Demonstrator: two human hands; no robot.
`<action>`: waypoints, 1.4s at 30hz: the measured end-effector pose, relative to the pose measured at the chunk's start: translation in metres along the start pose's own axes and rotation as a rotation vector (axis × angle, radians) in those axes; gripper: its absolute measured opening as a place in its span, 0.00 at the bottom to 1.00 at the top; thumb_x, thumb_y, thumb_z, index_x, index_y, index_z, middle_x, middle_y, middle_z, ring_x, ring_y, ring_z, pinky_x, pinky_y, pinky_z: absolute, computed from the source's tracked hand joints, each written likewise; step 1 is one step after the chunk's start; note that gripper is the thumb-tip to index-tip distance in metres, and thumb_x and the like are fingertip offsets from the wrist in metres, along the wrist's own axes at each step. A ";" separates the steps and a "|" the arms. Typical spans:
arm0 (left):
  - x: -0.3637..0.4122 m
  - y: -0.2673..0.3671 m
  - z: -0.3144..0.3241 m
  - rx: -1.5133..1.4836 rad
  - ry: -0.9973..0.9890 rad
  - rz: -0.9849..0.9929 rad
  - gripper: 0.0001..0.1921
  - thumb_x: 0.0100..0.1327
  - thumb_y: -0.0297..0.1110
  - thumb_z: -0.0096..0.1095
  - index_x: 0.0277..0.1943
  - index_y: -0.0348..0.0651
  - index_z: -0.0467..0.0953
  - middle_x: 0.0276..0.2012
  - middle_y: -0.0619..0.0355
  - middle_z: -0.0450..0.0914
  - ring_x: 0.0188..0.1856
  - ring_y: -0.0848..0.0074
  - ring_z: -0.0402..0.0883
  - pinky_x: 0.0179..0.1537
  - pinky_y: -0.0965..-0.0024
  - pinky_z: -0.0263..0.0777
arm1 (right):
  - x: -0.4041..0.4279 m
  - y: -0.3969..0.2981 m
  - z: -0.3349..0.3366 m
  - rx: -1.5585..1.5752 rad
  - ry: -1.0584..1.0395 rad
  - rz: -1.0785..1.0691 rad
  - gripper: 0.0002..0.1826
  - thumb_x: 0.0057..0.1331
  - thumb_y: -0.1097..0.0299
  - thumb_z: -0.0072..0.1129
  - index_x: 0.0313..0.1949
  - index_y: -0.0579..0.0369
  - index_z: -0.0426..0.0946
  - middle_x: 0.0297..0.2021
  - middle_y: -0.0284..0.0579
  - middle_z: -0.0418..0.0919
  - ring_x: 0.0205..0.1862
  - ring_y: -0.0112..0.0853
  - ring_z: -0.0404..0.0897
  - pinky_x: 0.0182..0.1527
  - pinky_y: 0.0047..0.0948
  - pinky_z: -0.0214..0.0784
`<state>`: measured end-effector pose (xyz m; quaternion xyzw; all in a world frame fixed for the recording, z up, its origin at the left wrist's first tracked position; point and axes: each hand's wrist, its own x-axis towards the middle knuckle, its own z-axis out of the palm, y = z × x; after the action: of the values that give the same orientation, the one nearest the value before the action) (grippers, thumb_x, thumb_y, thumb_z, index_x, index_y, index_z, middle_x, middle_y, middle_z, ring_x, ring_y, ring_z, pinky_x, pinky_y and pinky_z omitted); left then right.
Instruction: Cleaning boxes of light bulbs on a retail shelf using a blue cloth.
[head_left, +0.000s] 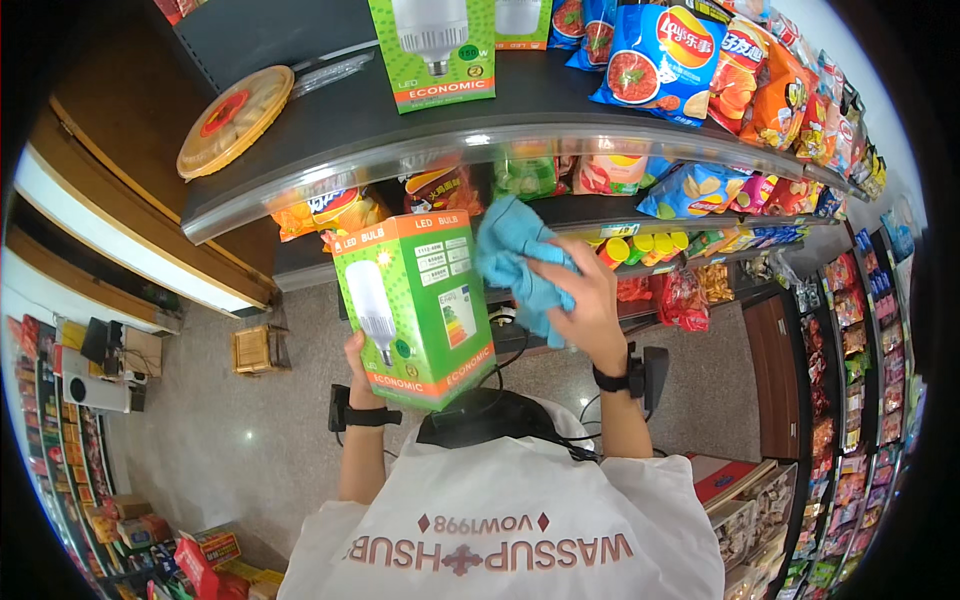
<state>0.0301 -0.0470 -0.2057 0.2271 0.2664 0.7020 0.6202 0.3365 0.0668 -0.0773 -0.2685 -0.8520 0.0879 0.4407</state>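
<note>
My left hand (360, 373) grips a green and orange LED bulb box (420, 322) by its lower left side, holding it upright in front of my chest. A crumpled blue cloth (514, 259) is in my right hand (589, 296), close to the upper right edge of the box; whether they touch is unclear. Beyond them, a similar bulb box (439, 94) stands on the black shelf (330, 142). A round plastic-lidded food tray (236, 124) lies on that shelf to the left.
Blue Lay's chip bags (664, 67) and other snack bags fill the shelf's right part. Lower tiers hold chip bags and capped canisters (615, 251). A small wooden stool (259, 350) stands on the floor to the left. Stocked racks (847, 390) line the right side.
</note>
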 end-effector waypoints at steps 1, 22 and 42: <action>0.002 0.000 -0.007 -0.020 -0.014 0.000 0.39 0.58 0.53 0.59 0.66 0.33 0.66 0.56 0.46 0.78 0.53 0.61 0.81 0.52 0.60 0.79 | 0.002 -0.013 -0.005 0.086 -0.019 -0.042 0.25 0.40 0.72 0.62 0.44 0.49 0.84 0.50 0.48 0.78 0.46 0.46 0.80 0.47 0.41 0.75; 0.003 0.016 0.007 -0.081 0.025 0.094 0.37 0.61 0.56 0.57 0.65 0.34 0.67 0.54 0.46 0.80 0.49 0.63 0.84 0.45 0.62 0.82 | -0.021 0.005 0.010 -0.058 -0.151 0.086 0.22 0.41 0.74 0.61 0.41 0.49 0.84 0.48 0.45 0.78 0.47 0.45 0.79 0.47 0.41 0.74; 0.001 0.019 0.039 0.507 -0.149 0.245 0.38 0.68 0.32 0.62 0.75 0.36 0.49 0.65 0.55 0.69 0.65 0.72 0.68 0.65 0.65 0.63 | -0.039 0.009 0.071 0.883 0.045 0.537 0.36 0.55 0.77 0.60 0.66 0.60 0.64 0.62 0.51 0.71 0.66 0.35 0.67 0.68 0.35 0.56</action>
<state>0.0406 -0.0438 -0.1640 0.4563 0.3576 0.6641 0.4721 0.3015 0.0597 -0.1507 -0.2681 -0.6251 0.5433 0.4922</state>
